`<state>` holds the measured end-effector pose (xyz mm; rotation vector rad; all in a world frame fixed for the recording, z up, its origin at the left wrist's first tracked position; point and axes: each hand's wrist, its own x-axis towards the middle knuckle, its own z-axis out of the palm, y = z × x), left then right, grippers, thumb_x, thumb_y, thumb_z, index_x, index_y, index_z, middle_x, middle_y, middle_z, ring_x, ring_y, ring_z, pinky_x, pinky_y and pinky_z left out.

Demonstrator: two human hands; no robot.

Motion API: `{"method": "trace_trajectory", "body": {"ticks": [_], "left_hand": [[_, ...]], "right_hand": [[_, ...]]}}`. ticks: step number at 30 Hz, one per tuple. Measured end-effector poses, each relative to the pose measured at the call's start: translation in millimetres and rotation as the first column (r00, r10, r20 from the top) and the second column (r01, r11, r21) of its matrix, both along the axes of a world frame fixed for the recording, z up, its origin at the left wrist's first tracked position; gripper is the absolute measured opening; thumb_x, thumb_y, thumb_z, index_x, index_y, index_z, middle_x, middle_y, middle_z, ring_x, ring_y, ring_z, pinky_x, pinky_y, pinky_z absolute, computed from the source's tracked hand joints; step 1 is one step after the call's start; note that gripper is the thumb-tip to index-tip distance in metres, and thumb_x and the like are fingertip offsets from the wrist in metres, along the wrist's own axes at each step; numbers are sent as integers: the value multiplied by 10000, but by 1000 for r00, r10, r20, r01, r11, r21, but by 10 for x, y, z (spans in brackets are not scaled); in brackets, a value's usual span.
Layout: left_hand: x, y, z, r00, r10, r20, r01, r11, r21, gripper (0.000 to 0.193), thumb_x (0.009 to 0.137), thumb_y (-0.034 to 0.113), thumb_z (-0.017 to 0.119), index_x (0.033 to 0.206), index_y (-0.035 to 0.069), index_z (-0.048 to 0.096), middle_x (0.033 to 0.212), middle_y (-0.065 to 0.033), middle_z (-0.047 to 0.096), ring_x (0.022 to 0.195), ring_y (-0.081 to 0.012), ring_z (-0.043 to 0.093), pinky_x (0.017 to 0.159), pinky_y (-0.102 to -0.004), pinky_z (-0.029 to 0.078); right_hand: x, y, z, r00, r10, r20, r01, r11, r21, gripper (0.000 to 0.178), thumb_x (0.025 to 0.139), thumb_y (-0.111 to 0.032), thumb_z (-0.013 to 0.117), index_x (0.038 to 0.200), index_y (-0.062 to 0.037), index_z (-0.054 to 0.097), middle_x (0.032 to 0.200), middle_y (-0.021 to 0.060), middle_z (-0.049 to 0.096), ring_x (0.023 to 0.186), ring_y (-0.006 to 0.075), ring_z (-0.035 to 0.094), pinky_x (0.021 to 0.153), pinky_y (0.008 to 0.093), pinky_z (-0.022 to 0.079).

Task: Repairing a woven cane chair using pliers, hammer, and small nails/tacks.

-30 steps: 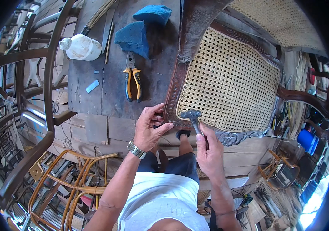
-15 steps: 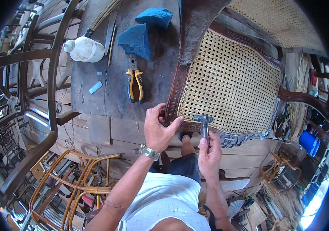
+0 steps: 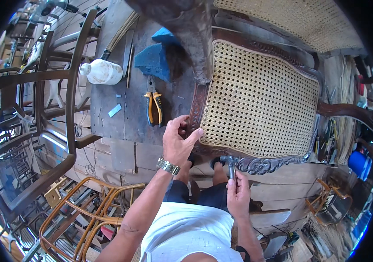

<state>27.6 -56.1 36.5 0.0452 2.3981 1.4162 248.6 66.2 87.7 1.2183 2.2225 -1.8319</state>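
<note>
A carved dark wooden chair [image 3: 263, 165] lies on the workbench, its frame set with woven cane [image 3: 260, 100]. At the frame's near left corner is my left hand [image 3: 178, 142], its thumb on the top edge and its fingers curled against the outer side. My right hand [image 3: 239, 198] grips a small hammer [image 3: 230, 166] by the handle. The hammer's head is at the outer side of the near carved rail; whether it touches the wood I cannot tell. Yellow-and-black pliers [image 3: 153, 105] rest on the bench left of the chair.
On the workbench [image 3: 136, 131] are blue foam pieces [image 3: 153, 61], a white bottle [image 3: 103, 72], and a strip of staples [image 3: 115, 110]. Bare wooden chair frames [image 3: 71, 100] crowd the left side, with a rattan frame [image 3: 82, 214] below. A blue container [image 3: 359, 165] stands at right.
The hammer has drawn back toward me, from over the cane's near border to the rail's outer side. My left hand keeps its hold on the corner. The whole view has shifted slightly.
</note>
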Motion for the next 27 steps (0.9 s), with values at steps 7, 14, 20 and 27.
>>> {"method": "trace_trajectory", "body": {"ticks": [7,14,20,27], "left_hand": [[113,-132,-142,1000,-7,14,5,989,149,582,815,151,877,1332,62,627,1103,-49,590,957,-145,599,867,-300,537],[163,-24,-153,996,69,-53,-61,988,141,535,817,154,864,1292,50,644,1070,-85,623,966,-177,614,866,-322,529],[190,35,-26,985,96,-145,-84,993,84,443,833,164,847,1216,30,670,1026,-101,637,929,-204,635,827,-342,538],[-131,55,-116,965,-32,-259,43,999,34,478,847,219,847,1238,14,665,1050,-85,649,925,-178,649,849,-309,536]], "right_hand": [[-33,257,-20,998,36,-45,-37,999,-18,351,1043,-43,543,1386,-5,481,934,21,590,763,42,519,667,193,445],[-136,264,-147,982,109,-157,-76,976,204,346,1004,-59,609,1335,22,551,912,94,660,684,117,574,634,279,504],[-812,368,-34,894,352,-278,-188,856,481,399,989,-43,602,1384,-28,548,936,159,631,731,279,657,636,387,521],[-1130,316,-143,894,349,-280,-122,793,597,377,1006,-52,587,1376,-2,536,986,188,639,790,346,681,664,418,539]]}}
